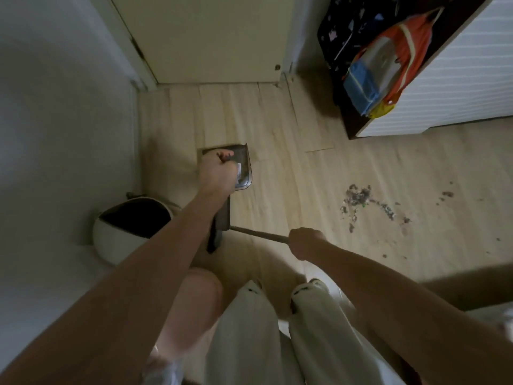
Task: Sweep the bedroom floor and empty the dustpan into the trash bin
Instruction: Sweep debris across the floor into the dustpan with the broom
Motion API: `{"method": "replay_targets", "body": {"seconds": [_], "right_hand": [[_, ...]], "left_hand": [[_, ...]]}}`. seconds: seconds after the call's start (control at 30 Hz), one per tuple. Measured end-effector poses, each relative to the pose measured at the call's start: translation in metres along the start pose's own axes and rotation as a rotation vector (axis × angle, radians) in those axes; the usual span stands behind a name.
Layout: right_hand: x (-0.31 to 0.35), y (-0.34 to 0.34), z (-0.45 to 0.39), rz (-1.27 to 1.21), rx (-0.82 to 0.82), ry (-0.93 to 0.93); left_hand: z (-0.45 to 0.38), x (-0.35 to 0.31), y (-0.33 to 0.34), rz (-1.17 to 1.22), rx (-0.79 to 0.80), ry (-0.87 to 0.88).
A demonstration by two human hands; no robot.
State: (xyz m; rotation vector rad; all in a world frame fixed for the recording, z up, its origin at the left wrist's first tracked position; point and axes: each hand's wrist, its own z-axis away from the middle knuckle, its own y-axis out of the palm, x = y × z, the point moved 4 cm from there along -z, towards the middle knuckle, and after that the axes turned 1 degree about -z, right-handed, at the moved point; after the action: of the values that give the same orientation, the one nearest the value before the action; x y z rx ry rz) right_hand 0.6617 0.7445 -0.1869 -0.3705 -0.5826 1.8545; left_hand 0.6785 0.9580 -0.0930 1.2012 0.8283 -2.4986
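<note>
Both arms reach down: left hand (219, 173) fisted over the one dustpan (244, 165), grip hidden; right hand (305, 243) clamped on one broom handle (258, 234). One trash bin (130, 226) left of dustpan, debris pile (358, 198) right.

I can read no words, numbers or brand marks anywhere here; the small pale shapes printed on the dark patterned suitcase (350, 26) near the wardrobe are too blurred for me to read as lettering
</note>
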Motion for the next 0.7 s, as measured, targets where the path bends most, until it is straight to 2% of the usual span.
{"method": "replay_targets", "body": {"seconds": [0.1,0.23,0.5,0.7], "right_hand": [[0.0,0.014,-0.008,0.232,-0.023,0.007],[-0.051,0.028,-0.007,0.201,-0.014,0.073],[-0.204,0.024,-0.011,0.115,-0.009,0.206],[-0.349,-0.008,-0.02,0.08,0.016,0.272]], "left_hand": [[0.002,0.009,0.014,0.023,-0.003,-0.027],[0.009,0.006,0.04,0.004,-0.008,-0.022],[0.036,-0.038,0.143,0.001,0.014,-0.018],[0.06,-0.086,0.259,-0.028,-0.003,-0.016]]}}
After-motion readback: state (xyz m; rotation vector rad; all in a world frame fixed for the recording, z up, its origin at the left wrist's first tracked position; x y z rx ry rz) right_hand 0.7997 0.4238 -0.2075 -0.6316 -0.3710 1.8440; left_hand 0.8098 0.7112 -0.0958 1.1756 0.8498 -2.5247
